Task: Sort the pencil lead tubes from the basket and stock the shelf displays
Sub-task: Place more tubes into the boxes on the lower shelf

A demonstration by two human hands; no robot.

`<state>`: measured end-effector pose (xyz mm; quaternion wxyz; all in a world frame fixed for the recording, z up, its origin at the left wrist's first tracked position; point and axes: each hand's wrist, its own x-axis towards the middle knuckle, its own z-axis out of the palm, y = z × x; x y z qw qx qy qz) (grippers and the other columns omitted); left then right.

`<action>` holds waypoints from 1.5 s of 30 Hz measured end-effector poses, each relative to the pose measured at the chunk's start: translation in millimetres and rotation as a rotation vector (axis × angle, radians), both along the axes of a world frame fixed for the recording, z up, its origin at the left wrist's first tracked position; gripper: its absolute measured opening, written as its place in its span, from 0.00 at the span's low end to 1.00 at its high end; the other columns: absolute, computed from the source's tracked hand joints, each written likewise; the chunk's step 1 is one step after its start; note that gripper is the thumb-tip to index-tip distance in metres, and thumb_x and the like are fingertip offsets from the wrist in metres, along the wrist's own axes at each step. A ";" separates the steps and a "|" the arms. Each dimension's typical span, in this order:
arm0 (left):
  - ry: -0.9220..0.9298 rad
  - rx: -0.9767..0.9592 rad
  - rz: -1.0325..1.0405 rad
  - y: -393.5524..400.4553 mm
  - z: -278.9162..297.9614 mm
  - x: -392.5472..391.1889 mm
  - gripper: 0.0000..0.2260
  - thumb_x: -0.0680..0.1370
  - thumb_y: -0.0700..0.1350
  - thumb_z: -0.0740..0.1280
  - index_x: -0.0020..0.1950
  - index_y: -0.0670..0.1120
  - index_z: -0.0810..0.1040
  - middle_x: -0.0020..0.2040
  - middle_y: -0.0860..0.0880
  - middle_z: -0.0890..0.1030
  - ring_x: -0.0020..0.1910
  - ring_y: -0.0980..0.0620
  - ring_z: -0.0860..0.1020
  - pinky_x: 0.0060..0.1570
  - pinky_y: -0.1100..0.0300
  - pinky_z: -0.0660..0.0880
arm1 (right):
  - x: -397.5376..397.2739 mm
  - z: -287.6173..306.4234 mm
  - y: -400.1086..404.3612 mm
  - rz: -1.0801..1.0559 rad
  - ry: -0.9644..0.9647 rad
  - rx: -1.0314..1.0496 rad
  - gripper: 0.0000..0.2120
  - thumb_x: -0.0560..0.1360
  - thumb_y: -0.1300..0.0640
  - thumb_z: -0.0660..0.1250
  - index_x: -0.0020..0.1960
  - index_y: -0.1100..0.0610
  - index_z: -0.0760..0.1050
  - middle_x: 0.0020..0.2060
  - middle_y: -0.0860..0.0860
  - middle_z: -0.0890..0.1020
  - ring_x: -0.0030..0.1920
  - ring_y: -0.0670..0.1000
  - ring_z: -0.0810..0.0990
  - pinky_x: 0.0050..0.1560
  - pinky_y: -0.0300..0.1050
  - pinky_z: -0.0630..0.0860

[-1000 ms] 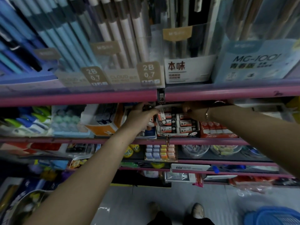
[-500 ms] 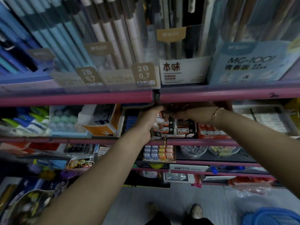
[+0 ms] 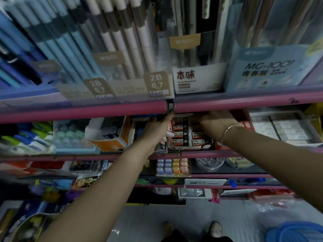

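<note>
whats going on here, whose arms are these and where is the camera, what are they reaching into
There is no machine here: the camera is worn on a person's head and looks forward and down, so the two bare arms are the wearer's own, and their shoes show at the bottom. They stand facing a stationery shop shelf with pink rails. Both hands reach into the shelf below the top rail. The left hand grips small white and red packs at the left edge of a display box of lead tubes. The right hand, with a thin bracelet at the wrist, rests at the back of that box; whether it holds anything is hidden. A blue basket sits on the floor at lower right.
</note>
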<state>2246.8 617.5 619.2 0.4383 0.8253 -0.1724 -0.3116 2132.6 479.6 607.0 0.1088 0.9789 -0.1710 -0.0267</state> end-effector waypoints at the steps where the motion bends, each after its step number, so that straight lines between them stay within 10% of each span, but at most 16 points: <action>1: 0.002 -0.009 0.008 0.1 -2.0 0.3 0.28 0.77 0.63 0.59 0.72 0.48 0.66 0.47 0.54 0.76 0.24 0.68 0.76 0.21 0.70 0.70 | -1.1 -1.0 1.6 0.011 -0.004 -0.032 0.17 0.75 0.61 0.60 0.63 0.53 0.74 0.55 0.56 0.81 0.56 0.60 0.78 0.56 0.53 0.74; 5: 0.044 -0.049 0.054 1.1 -4.6 0.4 0.25 0.80 0.61 0.53 0.72 0.49 0.66 0.64 0.48 0.75 0.22 0.66 0.75 0.21 0.67 0.69 | -2.7 2.6 11.1 -0.072 0.054 0.106 0.16 0.76 0.55 0.61 0.63 0.51 0.73 0.57 0.55 0.79 0.58 0.58 0.78 0.56 0.49 0.74; 7: 0.097 -0.037 0.114 0.8 -3.7 -0.5 0.24 0.80 0.62 0.52 0.68 0.49 0.69 0.48 0.53 0.84 0.18 0.65 0.73 0.23 0.64 0.66 | 1.3 6.2 14.8 -0.174 -0.074 0.251 0.14 0.76 0.55 0.61 0.60 0.52 0.75 0.55 0.55 0.80 0.56 0.58 0.78 0.53 0.46 0.73; 9: 0.161 -0.029 0.149 -0.8 -2.7 -1.5 0.17 0.79 0.62 0.53 0.56 0.52 0.71 0.24 0.56 0.79 0.16 0.60 0.72 0.23 0.65 0.65 | 8.1 15.9 24.0 -0.345 -0.324 0.735 0.09 0.75 0.57 0.63 0.54 0.56 0.77 0.50 0.55 0.81 0.52 0.56 0.79 0.50 0.41 0.72; 12: 0.201 -0.013 0.148 -4.2 -5.0 -1.8 0.12 0.80 0.51 0.61 0.46 0.43 0.77 0.27 0.50 0.78 0.27 0.55 0.75 0.25 0.66 0.67 | 12.8 32.3 44.0 -0.492 -0.520 1.571 0.10 0.70 0.61 0.72 0.51 0.58 0.79 0.45 0.54 0.84 0.47 0.52 0.82 0.48 0.46 0.81; 15: 0.084 0.021 0.073 -4.6 -6.1 -2.5 0.07 0.76 0.50 0.65 0.44 0.49 0.78 0.29 0.51 0.80 0.28 0.54 0.77 0.24 0.67 0.68 | 10.1 35.3 51.9 -0.601 -0.587 1.808 0.15 0.68 0.68 0.72 0.54 0.66 0.77 0.42 0.59 0.83 0.41 0.54 0.83 0.41 0.46 0.83; 20: -0.052 0.025 -0.105 -3.4 -2.8 2.8 0.25 0.69 0.58 0.72 0.60 0.46 0.75 0.49 0.46 0.82 0.42 0.49 0.82 0.29 0.64 0.74 | 10.6 32.3 45.2 -0.705 -0.474 1.581 0.20 0.65 0.66 0.74 0.56 0.63 0.75 0.42 0.56 0.83 0.38 0.50 0.81 0.34 0.38 0.78; 23: -0.099 0.079 -0.235 -2.8 0.8 6.5 0.23 0.72 0.60 0.69 0.58 0.45 0.74 0.45 0.48 0.82 0.37 0.53 0.83 0.22 0.67 0.69 | 11.7 34.7 40.6 -0.652 -0.214 1.536 0.06 0.68 0.63 0.72 0.45 0.59 0.78 0.33 0.52 0.78 0.30 0.46 0.74 0.28 0.35 0.70; 27: -0.069 -0.020 -0.144 5.2 6.2 23.1 0.11 0.80 0.56 0.58 0.45 0.51 0.71 0.32 0.52 0.78 0.23 0.60 0.76 0.20 0.70 0.68 | 17.0 20.4 34.4 -0.833 -0.460 1.602 0.06 0.70 0.69 0.70 0.47 0.66 0.77 0.32 0.58 0.78 0.26 0.50 0.77 0.24 0.37 0.77; 33: 0.598 -0.332 0.115 12.9 16.2 33.1 0.15 0.82 0.44 0.55 0.39 0.42 0.74 0.33 0.46 0.74 0.21 0.56 0.72 0.19 0.69 0.67 | 37.9 -9.9 39.9 -0.937 -0.860 1.694 0.09 0.69 0.77 0.66 0.49 0.70 0.75 0.42 0.65 0.82 0.33 0.58 0.83 0.34 0.47 0.82; 36: 0.796 -0.458 0.217 17.4 14.0 32.1 0.12 0.82 0.42 0.57 0.40 0.41 0.73 0.32 0.47 0.74 0.20 0.55 0.71 0.19 0.69 0.67 | 42.7 -26.1 40.8 -0.893 -0.736 1.310 0.13 0.70 0.63 0.72 0.53 0.64 0.77 0.52 0.60 0.82 0.51 0.59 0.81 0.55 0.51 0.78; 42: 0.868 -0.629 0.392 10.4 6.1 18.8 0.11 0.80 0.40 0.61 0.37 0.42 0.71 0.32 0.48 0.73 0.25 0.53 0.72 0.23 0.66 0.70 | 36.7 -18.3 54.2 -0.712 -0.543 0.737 0.16 0.72 0.55 0.71 0.56 0.62 0.77 0.55 0.60 0.79 0.54 0.59 0.79 0.53 0.45 0.73; 45: 0.728 -0.621 0.456 1.7 1.5 14.0 0.16 0.81 0.42 0.59 0.34 0.43 0.74 0.28 0.48 0.78 0.26 0.52 0.76 0.28 0.62 0.72 | 29.8 4.9 63.7 -0.754 -0.654 1.140 0.08 0.72 0.58 0.69 0.49 0.61 0.78 0.46 0.60 0.82 0.43 0.58 0.81 0.41 0.41 0.77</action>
